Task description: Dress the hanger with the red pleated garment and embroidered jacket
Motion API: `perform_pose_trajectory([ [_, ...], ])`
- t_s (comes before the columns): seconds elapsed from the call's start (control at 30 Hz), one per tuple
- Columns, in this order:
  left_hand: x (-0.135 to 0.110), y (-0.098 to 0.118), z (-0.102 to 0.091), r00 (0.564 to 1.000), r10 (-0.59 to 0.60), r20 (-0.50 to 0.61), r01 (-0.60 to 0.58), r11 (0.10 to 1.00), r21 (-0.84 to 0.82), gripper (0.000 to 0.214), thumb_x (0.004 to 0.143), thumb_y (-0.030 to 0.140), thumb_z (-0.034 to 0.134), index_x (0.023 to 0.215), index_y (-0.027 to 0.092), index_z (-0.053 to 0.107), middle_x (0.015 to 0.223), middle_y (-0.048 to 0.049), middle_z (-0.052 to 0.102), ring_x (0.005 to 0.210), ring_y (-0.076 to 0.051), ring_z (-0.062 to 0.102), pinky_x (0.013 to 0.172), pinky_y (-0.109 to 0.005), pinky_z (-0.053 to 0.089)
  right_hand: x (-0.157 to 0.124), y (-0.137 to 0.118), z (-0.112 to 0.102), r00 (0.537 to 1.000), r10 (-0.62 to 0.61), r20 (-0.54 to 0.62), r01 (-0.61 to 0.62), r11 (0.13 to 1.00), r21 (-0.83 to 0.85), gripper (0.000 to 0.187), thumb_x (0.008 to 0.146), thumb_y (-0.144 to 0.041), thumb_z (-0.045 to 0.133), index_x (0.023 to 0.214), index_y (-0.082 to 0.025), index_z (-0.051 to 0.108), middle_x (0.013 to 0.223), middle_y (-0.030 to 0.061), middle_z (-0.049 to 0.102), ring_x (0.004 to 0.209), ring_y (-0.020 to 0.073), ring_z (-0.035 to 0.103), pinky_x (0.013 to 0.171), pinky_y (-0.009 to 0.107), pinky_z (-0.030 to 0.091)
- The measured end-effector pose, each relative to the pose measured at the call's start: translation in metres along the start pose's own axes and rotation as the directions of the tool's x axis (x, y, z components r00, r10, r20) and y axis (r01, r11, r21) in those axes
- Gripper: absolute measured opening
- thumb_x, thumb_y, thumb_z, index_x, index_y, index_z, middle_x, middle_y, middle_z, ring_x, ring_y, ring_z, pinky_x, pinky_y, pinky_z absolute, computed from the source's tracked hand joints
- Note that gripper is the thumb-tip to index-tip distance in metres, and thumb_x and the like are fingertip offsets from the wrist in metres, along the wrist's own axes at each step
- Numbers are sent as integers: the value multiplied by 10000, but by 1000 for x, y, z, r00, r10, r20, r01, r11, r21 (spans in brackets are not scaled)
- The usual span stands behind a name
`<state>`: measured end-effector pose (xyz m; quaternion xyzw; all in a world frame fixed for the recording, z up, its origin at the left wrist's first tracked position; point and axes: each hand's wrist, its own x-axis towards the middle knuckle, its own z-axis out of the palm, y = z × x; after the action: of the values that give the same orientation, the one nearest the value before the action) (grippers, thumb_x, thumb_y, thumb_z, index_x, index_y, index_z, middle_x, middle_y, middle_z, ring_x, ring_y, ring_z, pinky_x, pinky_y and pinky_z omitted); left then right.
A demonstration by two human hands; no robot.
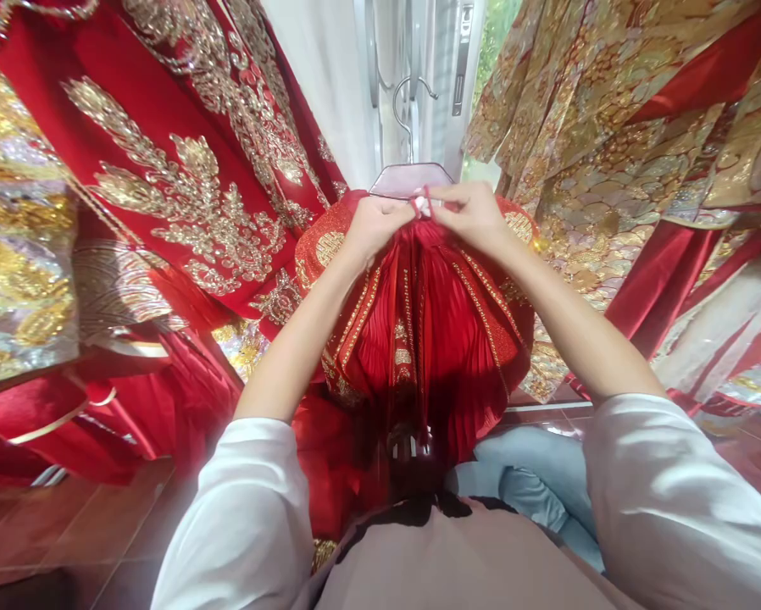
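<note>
A red pleated garment point(431, 339) with gold embroidered trim hangs in front of me on a pale hanger point(411, 179) with a metal hook. At its collar, both my hands meet just under the hanger. My left hand point(373, 225) is closed, pinching the left side of the collar. My right hand point(468, 212) is closed too, pinching a small red loop and pale knot button point(422, 204) at the neckline. The fingertips of the two hands almost touch there.
Red robes with heavy gold embroidery point(183, 169) hang close on the left. Gold brocade garments with red lining point(622, 152) hang on the right. A white door frame point(412, 59) stands behind. Reddish floor tiles point(88, 534) and a pale blue cloth point(533, 483) lie below.
</note>
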<state>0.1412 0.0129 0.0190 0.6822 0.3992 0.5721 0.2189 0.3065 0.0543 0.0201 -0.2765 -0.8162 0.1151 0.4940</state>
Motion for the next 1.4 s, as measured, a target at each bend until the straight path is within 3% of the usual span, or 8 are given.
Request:
perform_pose_trajectory([
  [0.17,2,-6,5,998,56,20,-56,998,-18,197,689,135,697,522,142,592,471,29,464,456,-62,370,454,-209,300,-11,7,8,998,-29,50,44,942,-333,214,818,-256,583,972,-211,724,909,65,706,896,239,627,835,352,435],
  [0.43,7,-12,5,983,105,151,-119,989,91,208,698,35,615,550,165,549,542,17,467,490,-84,378,489,-239,333,-10,8,9,996,-59,61,75,954,-291,201,870,-272,512,890,-244,711,880,40,677,885,213,596,839,335,425],
  [0.73,-9,-18,-23,939,339,-50,-291,865,408,238,655,75,649,577,205,465,760,-70,514,902,-250,518,621,-305,435,-15,20,-2,986,-46,-160,-24,911,-413,99,808,-243,550,760,-197,623,946,117,580,1015,279,495,798,385,453],
  [0.87,-17,-20,-38,948,306,-89,-247,883,399,207,648,84,640,593,202,479,702,-57,517,830,-224,536,629,-301,435,-15,27,-9,968,3,-251,-68,965,-252,103,779,-264,587,710,-190,567,932,110,564,983,259,516,811,385,464],
  [0.97,-17,-17,-35,976,192,-104,-163,958,235,146,678,93,615,640,188,512,625,-23,514,654,-149,524,580,-262,421,-14,14,-6,964,159,-211,-147,987,72,175,784,-322,595,687,-200,515,753,58,560,815,197,563,696,315,481],
  [1.1,-14,-14,-23,998,34,-51,-33,999,14,89,762,134,552,706,186,506,583,3,502,527,-104,479,493,-219,387,-14,-11,0,919,394,0,-343,801,491,259,778,-393,603,679,-207,451,570,-18,502,480,91,462,459,213,382],
  [1.23,-12,-19,-20,1000,8,-29,-9,999,-43,151,836,167,495,695,193,447,542,34,435,416,-66,357,428,-198,336,-14,-16,-2,895,437,90,-405,709,577,295,781,-389,603,665,-207,402,511,-53,441,378,50,321,370,182,271],
  [1.4,-11,-26,-30,998,57,9,-57,998,19,152,785,109,557,693,182,459,501,56,398,385,-46,330,385,-174,284,-17,-5,-10,894,438,92,-415,732,540,272,805,-315,589,655,-200,393,479,-82,315,357,27,195,335,157,179],
])
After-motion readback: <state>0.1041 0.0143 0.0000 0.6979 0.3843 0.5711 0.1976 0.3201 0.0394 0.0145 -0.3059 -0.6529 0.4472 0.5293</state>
